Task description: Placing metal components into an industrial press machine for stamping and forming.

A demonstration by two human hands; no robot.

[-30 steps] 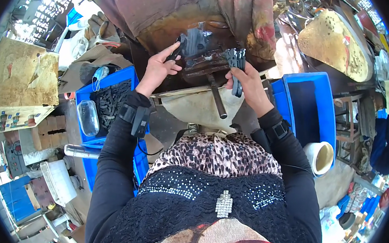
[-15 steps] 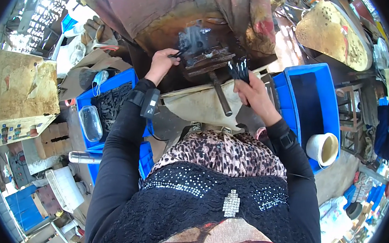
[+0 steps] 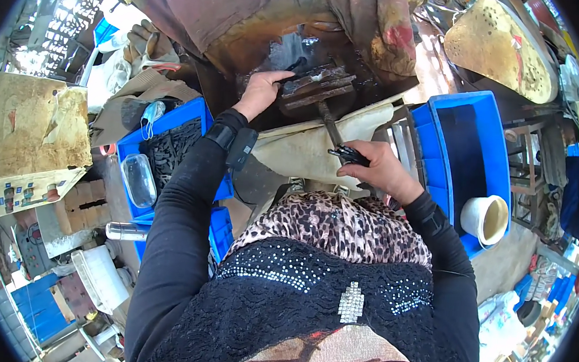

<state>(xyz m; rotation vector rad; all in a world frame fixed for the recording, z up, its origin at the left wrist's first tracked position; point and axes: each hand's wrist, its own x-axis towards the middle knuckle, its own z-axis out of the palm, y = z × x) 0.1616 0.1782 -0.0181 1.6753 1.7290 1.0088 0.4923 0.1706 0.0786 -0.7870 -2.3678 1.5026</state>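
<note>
My left hand [image 3: 261,93] is closed on a small dark piece [image 3: 298,64] at the left end of a dark metal fixture [image 3: 318,88]. That fixture looks wet or greasy and sits below a hanging, stained cloth [image 3: 269,9]. From its near side a metal rod [image 3: 328,121] juts toward me. Beside the rod's near end, my right hand [image 3: 384,168] is closed around a bundle of dark, thin pieces [image 3: 351,156]; their exact kind cannot be made out. Whether that hand also touches the rod is unclear.
To the left, a blue bin [image 3: 203,109] holds many dark strips [image 3: 169,151] and a clear plastic container [image 3: 138,180]. On the right stands a blue crate [image 3: 439,148] with a whitish bucket [image 3: 483,220] at its near end. A pale sheet [image 3: 291,157] hangs below the fixture.
My right hand has come down and nearer to me with its bundle, toward the rod's end. My left hand has moved right and slightly farther away, to the fixture.
</note>
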